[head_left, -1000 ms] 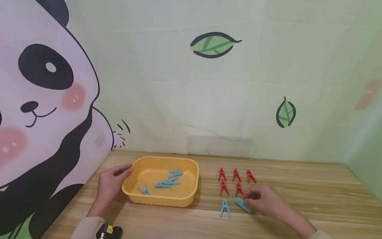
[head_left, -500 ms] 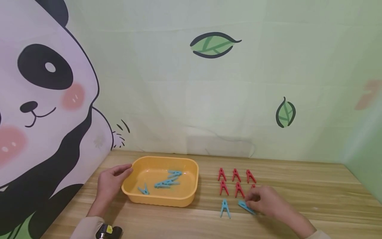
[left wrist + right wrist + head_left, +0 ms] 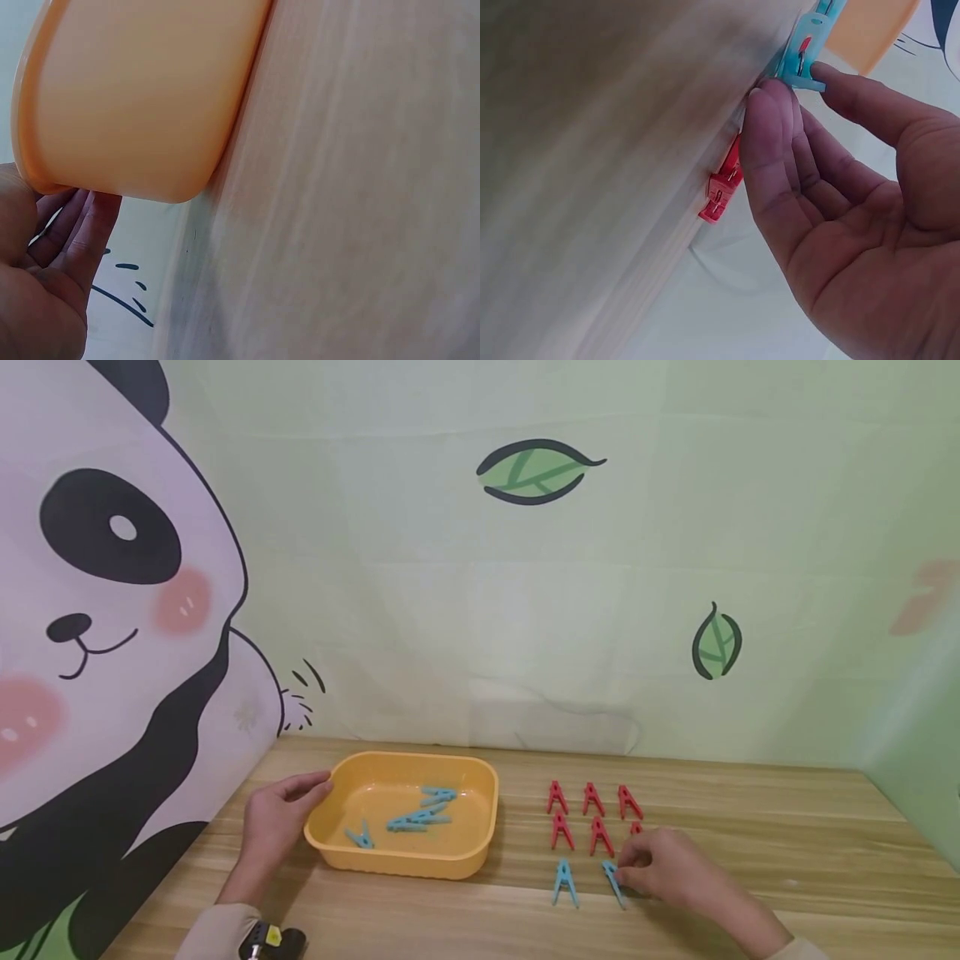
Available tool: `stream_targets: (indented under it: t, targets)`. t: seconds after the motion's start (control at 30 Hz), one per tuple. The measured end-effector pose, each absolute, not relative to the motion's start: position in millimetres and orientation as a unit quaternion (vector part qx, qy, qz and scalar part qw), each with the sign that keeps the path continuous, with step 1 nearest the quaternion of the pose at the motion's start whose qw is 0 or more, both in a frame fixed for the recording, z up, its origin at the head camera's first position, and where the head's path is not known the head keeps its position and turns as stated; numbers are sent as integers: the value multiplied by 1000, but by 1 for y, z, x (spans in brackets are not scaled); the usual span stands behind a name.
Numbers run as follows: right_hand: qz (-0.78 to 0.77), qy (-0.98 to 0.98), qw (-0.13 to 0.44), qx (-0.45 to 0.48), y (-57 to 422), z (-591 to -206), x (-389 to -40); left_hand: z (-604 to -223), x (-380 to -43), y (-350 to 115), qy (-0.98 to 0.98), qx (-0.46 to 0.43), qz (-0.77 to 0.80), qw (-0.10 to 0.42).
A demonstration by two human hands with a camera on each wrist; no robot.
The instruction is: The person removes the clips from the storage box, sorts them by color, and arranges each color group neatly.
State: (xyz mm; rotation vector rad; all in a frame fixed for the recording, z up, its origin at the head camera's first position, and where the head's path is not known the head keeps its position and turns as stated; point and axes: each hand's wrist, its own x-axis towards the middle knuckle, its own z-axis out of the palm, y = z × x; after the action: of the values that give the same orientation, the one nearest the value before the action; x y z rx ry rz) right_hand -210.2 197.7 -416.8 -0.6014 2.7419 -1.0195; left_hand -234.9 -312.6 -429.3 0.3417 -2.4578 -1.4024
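Note:
My right hand (image 3: 667,866) pinches a blue clothespin (image 3: 611,877) between thumb and fingertips, low over the table. Up close in the right wrist view, the thumb lies on one side of that clothespin (image 3: 808,46) and the fingertips on the other. A second blue clothespin (image 3: 566,883) lies just left of it. Behind them are two rows of red clothespins (image 3: 592,799), one partly hidden by the right hand. My left hand (image 3: 273,818) grips the left end of a yellow basin (image 3: 405,865) at its rim. Several blue clothespins (image 3: 418,818) lie inside the basin.
The wooden table (image 3: 750,827) ends at a pale green backdrop (image 3: 420,610) printed with a panda and leaves. A small black device (image 3: 273,941) is strapped at the left wrist. Another green panel stands along the right side.
The blue clothespin in my right hand has shifted slightly and turned from slanting to nearly parallel with the one beside it. My left hand and the basin hold their place.

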Motion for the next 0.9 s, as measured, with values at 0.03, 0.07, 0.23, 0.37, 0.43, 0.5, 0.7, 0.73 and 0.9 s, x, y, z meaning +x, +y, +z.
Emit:
stream_targets:
  t: [0.03, 0.07, 0.23, 0.37, 0.43, 0.5, 0.7, 0.73, 0.9]
  targets:
    - [-343, 914, 79, -200, 197, -417, -210, -429, -235, -313, -853, 120, -488, 144]
    - [-343, 914, 78, -200, 197, -417, -210, -430, -235, -313, -853, 120, -488, 143]
    - [-354, 910, 89, -195, 195, -418, -209, -430, -235, -313, -853, 120, -488, 142]
    - [-363, 906, 94, -194, 193, -418, -209, -430, -235, -313, -854, 118, -485, 145]
    - [-367, 905, 95, -195, 193, -418, -208, -429, -235, -313, -855, 117, -484, 145]
    - [-372, 902, 99, -195, 193, -418, -208, -429, -235, -312, -855, 117, -483, 146]
    - [-384, 900, 123, -166, 192, -415, -208, -428, -234, -311, -853, 115, -488, 148]
    - [-384, 900, 126, -160, 191, -414, -208, -427, -234, -311, -852, 115, -488, 149]
    - [-399, 894, 135, -155, 190, -414, -207, -428, -234, -312, -853, 116, -487, 150]
